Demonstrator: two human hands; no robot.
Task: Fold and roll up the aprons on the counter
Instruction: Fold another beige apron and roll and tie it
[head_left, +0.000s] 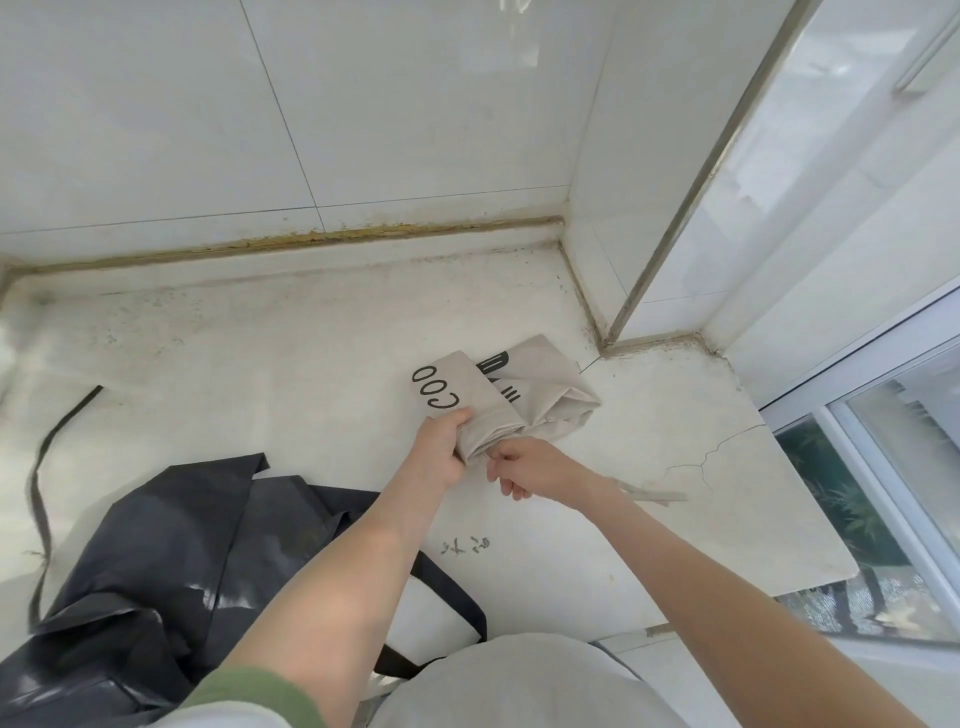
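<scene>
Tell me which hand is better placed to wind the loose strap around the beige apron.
Right, probably. The strap lies just beside the right hand, while the left hand grips the beige apron and holds it together.

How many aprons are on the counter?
2: a beige apron held by the left hand and right hand at centre; a black apron crumpled at the near left.

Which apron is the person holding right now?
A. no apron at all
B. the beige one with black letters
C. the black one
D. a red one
B: the left hand grips the folded beige apron with black letters on it, and the right hand pinches its near end, while the black apron lies apart on the counter.
</scene>
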